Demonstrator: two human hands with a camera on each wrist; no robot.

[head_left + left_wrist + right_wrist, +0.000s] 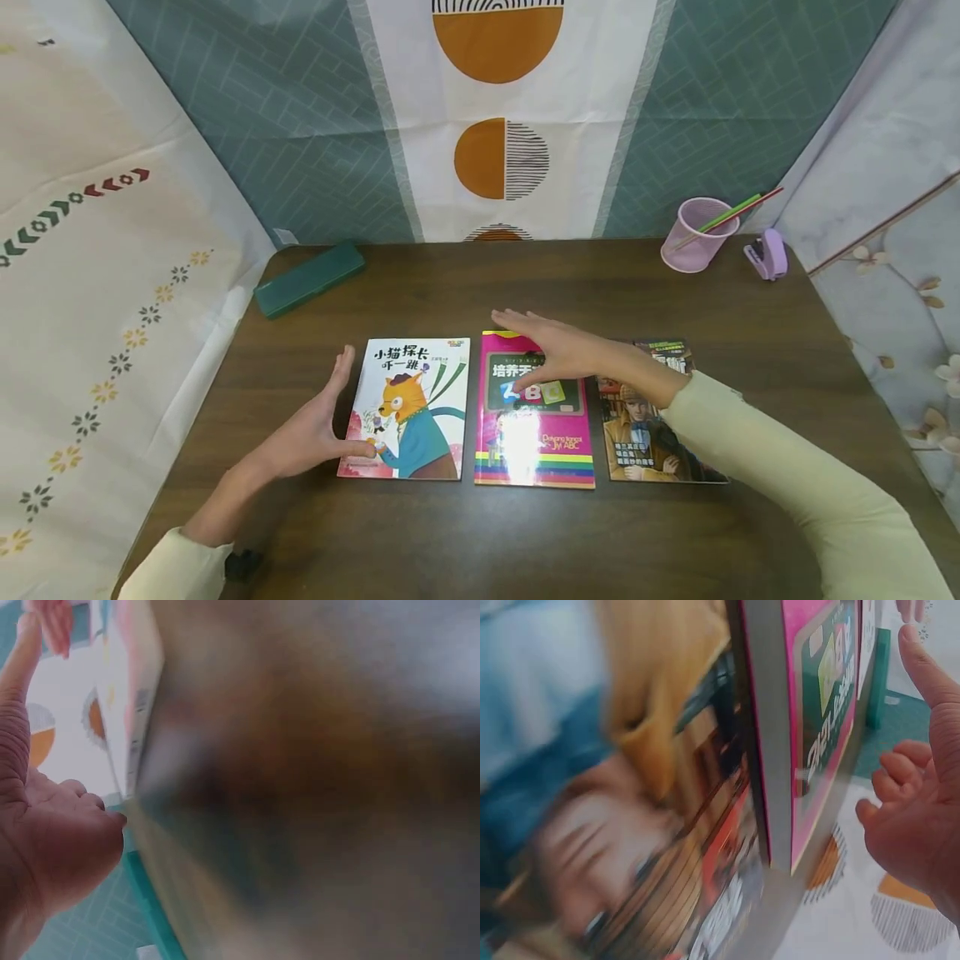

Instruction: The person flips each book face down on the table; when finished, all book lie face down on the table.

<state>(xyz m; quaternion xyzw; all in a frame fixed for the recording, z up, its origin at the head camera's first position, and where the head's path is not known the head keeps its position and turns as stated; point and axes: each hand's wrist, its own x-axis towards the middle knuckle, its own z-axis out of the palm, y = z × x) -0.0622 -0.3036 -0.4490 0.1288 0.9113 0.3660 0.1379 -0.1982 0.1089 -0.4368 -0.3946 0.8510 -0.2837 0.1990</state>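
Note:
Three books lie side by side on the dark table (pixel 465 533): a white cat book (pixel 420 392), a pink ABC book (pixel 534 450) and a dark detective book (pixel 648 433). My left hand (pixel 326 421) stands on edge against the white book's left side, fingers straight, thumb touching its lower corner. My right hand (pixel 551 343) is spread flat over the top of the pink book, and its sleeve crosses the dark book. In the right wrist view the pink book (pixel 825 712) and the dark book (pixel 630 825) show close and blurred beside my right hand (pixel 922 810). The left wrist view shows my left hand (pixel 52 847).
A green pencil case (pixel 309 277) lies at the back left. A pink mesh cup (pixel 693 235) with pencils and a purple stapler (pixel 767 253) stand at the back right. Patterned cloth hangs behind and at both sides of the table.

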